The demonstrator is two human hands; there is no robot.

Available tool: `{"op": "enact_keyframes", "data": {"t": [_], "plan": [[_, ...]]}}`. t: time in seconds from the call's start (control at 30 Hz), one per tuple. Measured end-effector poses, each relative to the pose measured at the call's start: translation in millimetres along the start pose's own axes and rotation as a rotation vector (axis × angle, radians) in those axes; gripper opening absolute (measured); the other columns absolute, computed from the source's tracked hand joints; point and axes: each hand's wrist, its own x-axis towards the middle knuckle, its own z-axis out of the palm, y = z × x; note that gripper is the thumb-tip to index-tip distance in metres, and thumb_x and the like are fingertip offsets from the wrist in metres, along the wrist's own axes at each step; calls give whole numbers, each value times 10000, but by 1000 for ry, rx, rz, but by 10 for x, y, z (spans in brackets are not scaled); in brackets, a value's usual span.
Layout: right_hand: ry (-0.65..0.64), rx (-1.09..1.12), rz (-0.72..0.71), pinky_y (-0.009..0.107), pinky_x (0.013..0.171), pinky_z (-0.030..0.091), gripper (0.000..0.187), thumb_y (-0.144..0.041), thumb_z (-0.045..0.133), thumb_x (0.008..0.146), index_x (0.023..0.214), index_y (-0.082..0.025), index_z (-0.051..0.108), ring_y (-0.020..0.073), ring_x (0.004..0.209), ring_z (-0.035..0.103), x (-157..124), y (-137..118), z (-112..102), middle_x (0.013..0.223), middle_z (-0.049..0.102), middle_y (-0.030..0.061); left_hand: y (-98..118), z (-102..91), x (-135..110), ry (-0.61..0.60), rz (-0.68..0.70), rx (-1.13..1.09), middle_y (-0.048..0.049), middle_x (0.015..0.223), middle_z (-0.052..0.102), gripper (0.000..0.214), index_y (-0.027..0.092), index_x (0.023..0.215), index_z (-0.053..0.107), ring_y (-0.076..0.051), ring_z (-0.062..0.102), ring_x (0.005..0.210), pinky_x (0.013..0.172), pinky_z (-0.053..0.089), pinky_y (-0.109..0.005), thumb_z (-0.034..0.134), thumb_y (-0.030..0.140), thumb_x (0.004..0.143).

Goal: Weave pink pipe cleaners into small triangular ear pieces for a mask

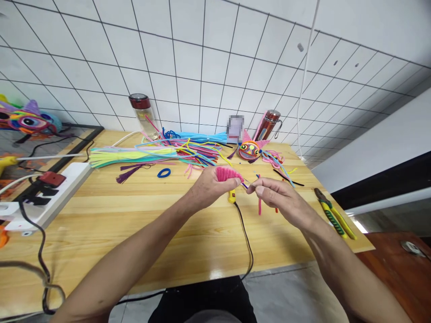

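My left hand [210,186] is closed round a pink coiled pipe-cleaner piece [227,173], held above the wooden table [134,224]. My right hand [278,195] pinches the thin free end of that piece right beside it; a pink pipe-cleaner strand [259,204] hangs below the fingers. Just under the hands lies a yellow glue gun [232,195] with a black cord [247,242] running toward me. Behind the hands sits a small colourful pipe-cleaner cat face [249,150].
A bundle of coloured pipe cleaners [151,152] lies across the back of the table with a blue ring [163,172] in front. Two bottles [143,114] [268,124] stand by the tiled wall. A white power strip [50,193] is at left, green-handled pliers [333,217] at right.
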Motion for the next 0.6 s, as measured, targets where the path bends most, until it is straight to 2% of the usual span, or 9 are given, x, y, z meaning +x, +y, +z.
{"op": "enact_keyframes", "data": {"t": [0.07,0.13,0.23,0.33,0.47,0.6], "plan": [[-4,62,26,298,545,231,464,-637,635,974,991,-191,765,135,606,325,12,28,-1,659,377,-45,-10,3,1,-2,9,5,-2,713,643,261,160,785,702,-132,550,684,656,447,-261,773,412,785],[45,107,13,300,545,215,453,-633,653,961,965,-189,743,121,592,283,34,45,26,666,373,-55,-18,14,1,4,17,22,6,696,622,258,165,771,686,-125,529,665,641,437,-258,766,409,792],[174,132,-41,298,548,232,393,-590,736,896,864,-204,669,116,612,299,89,47,117,710,435,-44,-27,52,-4,35,41,55,4,698,643,222,165,785,705,-123,531,652,642,449,-260,752,381,798],[262,179,-63,296,543,244,335,-520,773,850,837,-224,616,121,621,315,166,63,238,712,437,-48,-38,111,-21,102,95,89,-7,712,689,169,165,811,742,-131,567,658,653,466,-265,725,333,813],[278,293,-66,295,526,220,299,-492,749,853,849,-241,587,119,582,283,262,100,380,667,385,-70,-48,171,-51,198,184,143,-7,698,710,129,176,763,748,-137,601,657,661,485,-269,720,291,814],[305,307,-82,297,534,212,295,-472,750,836,800,-240,572,115,584,275,313,91,449,660,382,-68,-65,175,-60,237,187,161,-15,715,733,122,180,779,771,-149,628,663,670,496,-280,709,278,817]]}}
